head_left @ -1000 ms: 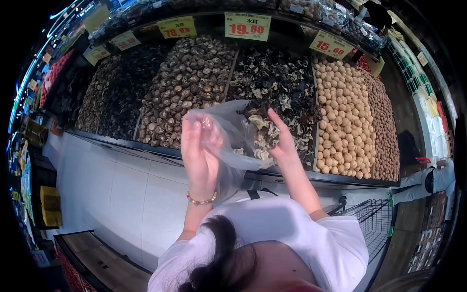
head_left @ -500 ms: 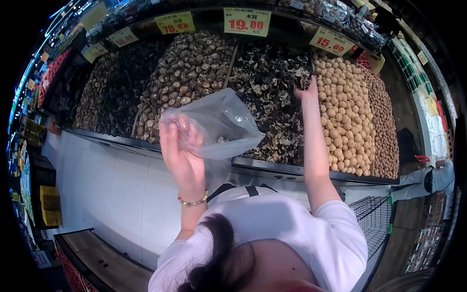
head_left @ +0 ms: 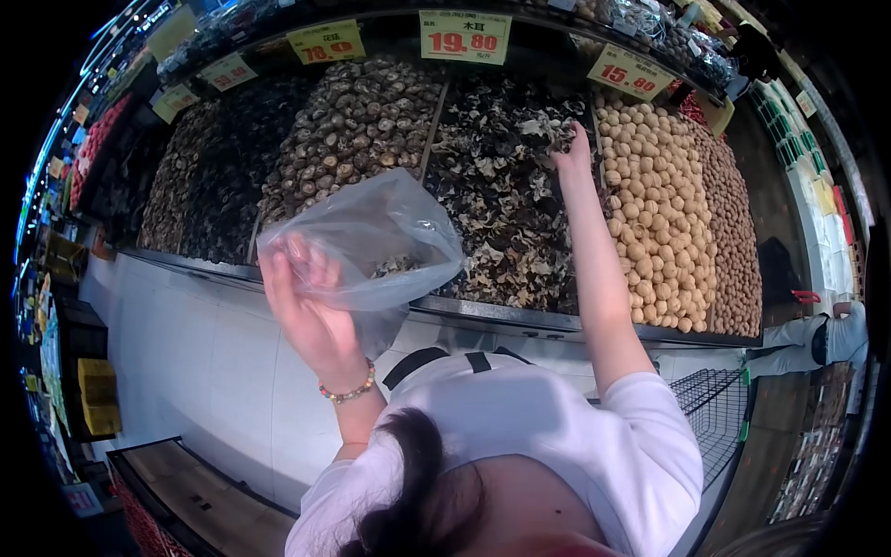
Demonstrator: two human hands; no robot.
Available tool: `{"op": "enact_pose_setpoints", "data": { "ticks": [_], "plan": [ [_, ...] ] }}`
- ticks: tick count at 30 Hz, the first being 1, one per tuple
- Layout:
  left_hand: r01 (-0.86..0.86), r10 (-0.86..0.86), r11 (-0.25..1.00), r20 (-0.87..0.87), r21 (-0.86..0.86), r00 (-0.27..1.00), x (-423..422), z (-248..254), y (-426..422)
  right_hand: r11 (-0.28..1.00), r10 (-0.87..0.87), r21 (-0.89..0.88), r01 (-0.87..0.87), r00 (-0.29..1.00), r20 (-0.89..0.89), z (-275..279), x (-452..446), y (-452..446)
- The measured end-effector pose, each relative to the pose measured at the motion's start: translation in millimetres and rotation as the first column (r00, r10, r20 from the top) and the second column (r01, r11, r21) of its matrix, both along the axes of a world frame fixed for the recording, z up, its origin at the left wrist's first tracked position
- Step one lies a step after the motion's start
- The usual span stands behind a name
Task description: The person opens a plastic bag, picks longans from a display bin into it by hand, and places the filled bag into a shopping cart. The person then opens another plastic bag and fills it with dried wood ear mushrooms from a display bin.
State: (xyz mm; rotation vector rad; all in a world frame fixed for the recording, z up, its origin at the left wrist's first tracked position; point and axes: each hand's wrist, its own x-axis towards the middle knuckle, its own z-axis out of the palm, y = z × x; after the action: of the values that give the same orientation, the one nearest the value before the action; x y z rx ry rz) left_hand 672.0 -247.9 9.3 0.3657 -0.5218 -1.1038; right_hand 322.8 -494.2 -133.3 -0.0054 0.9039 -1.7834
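My left hand (head_left: 311, 292) holds a clear plastic bag (head_left: 408, 218) by its side, its mouth spread wide. Some dark dried pieces lie inside the bag. Over at the upper right of the wood ear bin, my right hand (head_left: 574, 153) has its fingers curled round some dried wood ear mushrooms (head_left: 560, 137). Beneath it spreads a heap of loose black and pale dried wood ear (head_left: 492, 204). Part of the right hand's grip is hidden by its own back and wrist.
Dried shiitake mushrooms (head_left: 362, 116) fill the bin to the left, walnuts (head_left: 659, 213) the one to the right. Price signs (head_left: 464, 37) stand along the back. A wire shopping cart (head_left: 710, 418) is at my right, and another person's leg (head_left: 789, 348) shows beyond it.
My left hand and the bag have shifted left and slightly down in view, and more of the bag's contents show. My right hand has moved a little left and up over the wood ear.
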Motion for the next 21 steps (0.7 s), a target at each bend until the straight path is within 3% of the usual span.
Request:
{"op": "enact_pose_setpoints", "data": {
  "ticks": [2, 3, 4, 6, 7, 8, 10, 12, 13, 16, 18, 20, 21],
  "plan": [
    [-0.007, 0.008, 1.0, -0.016, 0.022, 1.0, -2, 2, 0, 0.973, -0.116, -0.216, 0.076, 0.977, -0.178, -33, -6, -30],
    [-0.01, 0.01, 0.999, -0.023, 0.034, 1.0, -2, 2, 0, 0.959, -0.275, -0.19, 0.211, 0.858, -0.433, -39, -3, -36],
    [0.004, -0.004, 1.0, -0.025, 0.025, 1.0, -2, 1, 0, 0.937, -0.349, -0.231, 0.262, 0.743, -0.572, -38, 3, -34],
    [0.024, -0.024, 1.0, -0.03, 0.002, 0.999, 0, 0, 0, 0.923, -0.381, -0.296, 0.245, 0.486, -0.786, -30, 15, -19],
    [0.043, -0.044, 0.999, -0.028, -0.015, 0.999, 0, -1, -1, 0.947, -0.322, -0.281, 0.159, 0.48, -0.816, -3, 34, 10],
    [0.061, -0.061, 0.998, -0.027, -0.032, 0.998, -1, -2, -2, 0.933, -0.356, -0.331, 0.142, 0.219, -0.909, -15, 37, 9],
    [0.046, -0.046, 0.999, -0.046, 0.0, 0.998, -4, -2, -2, 0.962, -0.27, -0.271, -0.023, 0.013, -0.963, -24, 49, 26],
    [-0.016, 0.024, 0.996, -0.086, 0.089, 0.996, -11, 3, -1, 0.987, -0.158, -0.158, -0.011, -0.015, -0.987, -44, 48, 30],
    [0.019, -0.015, 0.998, -0.08, 0.052, 0.997, -9, 0, -2, 0.999, -0.044, -0.046, -0.013, 0.118, -0.992, -53, 42, 26],
    [0.083, -0.084, 0.996, -0.072, -0.008, 0.994, -4, -6, -4, 0.975, -0.18, -0.215, -0.064, 0.347, -0.92, -57, 33, 2],
    [0.079, -0.077, 0.997, -0.088, 0.022, 0.993, -8, -4, -5, 0.952, -0.027, -0.22, -0.213, 0.658, -0.753, -36, 28, 1],
    [0.06, -0.058, 0.998, -0.061, 0.032, 0.996, -10, -4, -4, 0.951, 0.102, -0.044, -0.306, 0.442, -0.891, -17, 9, 6],
    [0.049, -0.047, 0.998, -0.049, 0.036, 0.998, -11, -4, -4, 0.986, 0.025, -0.009, -0.164, 0.205, -0.979, -17, -10, 7]
  ]
}}
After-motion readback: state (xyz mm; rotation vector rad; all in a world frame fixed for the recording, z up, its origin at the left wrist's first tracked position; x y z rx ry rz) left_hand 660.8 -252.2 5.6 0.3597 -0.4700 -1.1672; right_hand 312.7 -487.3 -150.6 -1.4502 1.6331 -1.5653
